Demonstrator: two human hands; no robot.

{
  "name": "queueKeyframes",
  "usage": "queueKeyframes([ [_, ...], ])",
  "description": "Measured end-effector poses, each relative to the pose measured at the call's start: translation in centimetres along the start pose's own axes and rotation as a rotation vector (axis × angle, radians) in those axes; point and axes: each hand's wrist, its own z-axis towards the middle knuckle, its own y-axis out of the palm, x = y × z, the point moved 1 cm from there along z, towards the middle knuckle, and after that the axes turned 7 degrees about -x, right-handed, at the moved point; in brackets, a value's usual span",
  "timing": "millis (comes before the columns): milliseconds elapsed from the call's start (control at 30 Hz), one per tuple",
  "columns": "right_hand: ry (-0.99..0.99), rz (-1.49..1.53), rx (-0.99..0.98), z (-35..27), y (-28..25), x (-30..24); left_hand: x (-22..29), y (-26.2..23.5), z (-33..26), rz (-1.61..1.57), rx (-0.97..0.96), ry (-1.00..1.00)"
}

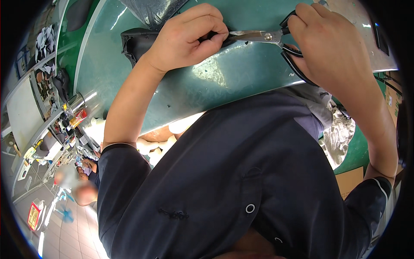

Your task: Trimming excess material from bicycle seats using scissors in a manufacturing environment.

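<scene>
My left hand [189, 38] is closed in a pinch on a black leather-like piece [140, 42], which lies partly on the green tabletop and runs under the fingers. My right hand [332, 43] grips a pair of scissors [268, 37] with metal blades and black handles, its fingers around the loops. The blades point left, slightly apart, and their tips reach the edge of the black piece beside my left fingertips. Whether they are cutting into it cannot be made out. Tiny dark scraps lie on the table near the blades.
The green table [185, 97] curves along its left edge. A dark plastic bag [157, 12] sits at the far side, beyond my left hand. A dark flat object [380, 39] lies at the right. Other people and cluttered benches are to the left.
</scene>
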Motion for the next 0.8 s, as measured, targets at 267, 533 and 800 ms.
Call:
queueKeyframes([
  [267, -0.1, -0.17, -0.266, 1.4, -1.9, -0.2, -4.8, 2.3, 0.5, -0.077, 0.246, 0.568],
  [533, -0.164, -0.204, -0.006, -0.4, 0.3, 1.6, -3.9, 2.0, 0.6, -0.207, 0.128, 0.219],
  [800, -0.061, -0.144, 0.066, 0.2, 0.4, 1.9, -3.7, 0.7, 0.4, -0.394, 0.152, 0.512],
])
